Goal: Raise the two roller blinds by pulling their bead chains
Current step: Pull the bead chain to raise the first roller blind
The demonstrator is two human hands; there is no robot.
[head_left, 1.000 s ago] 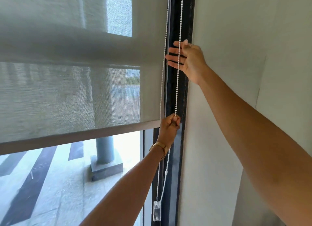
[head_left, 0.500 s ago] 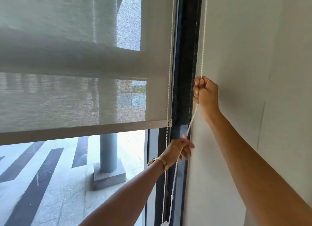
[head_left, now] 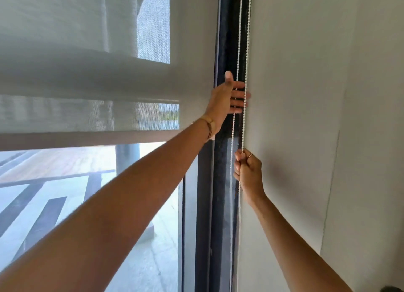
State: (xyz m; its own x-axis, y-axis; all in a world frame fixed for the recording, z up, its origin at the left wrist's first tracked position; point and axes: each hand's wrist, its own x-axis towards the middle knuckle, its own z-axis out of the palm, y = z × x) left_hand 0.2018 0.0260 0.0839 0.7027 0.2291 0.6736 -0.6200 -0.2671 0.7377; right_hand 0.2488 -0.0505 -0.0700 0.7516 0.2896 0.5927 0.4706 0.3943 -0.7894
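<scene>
A grey mesh roller blind (head_left: 91, 77) covers the upper window, its bottom bar (head_left: 83, 140) about halfway down the view. The white bead chain (head_left: 246, 51) hangs as two strands along the dark window frame (head_left: 225, 182). My right hand (head_left: 248, 173) is closed in a fist on the right strand, low by the wall. My left hand (head_left: 227, 99) is higher up, fingers spread flat behind the two strands, holding nothing. A second blind is not in view.
A plain white wall (head_left: 317, 117) fills the right side, close to my right arm. Through the glass below the blind I see an outdoor floor with dark stripes (head_left: 43, 215) and a grey pillar (head_left: 127, 158).
My right hand has pulled the chain down from chest height to lower. My left hand let go low down and rose with open fingers to the strands above. The blind's bottom bar sits slightly higher.
</scene>
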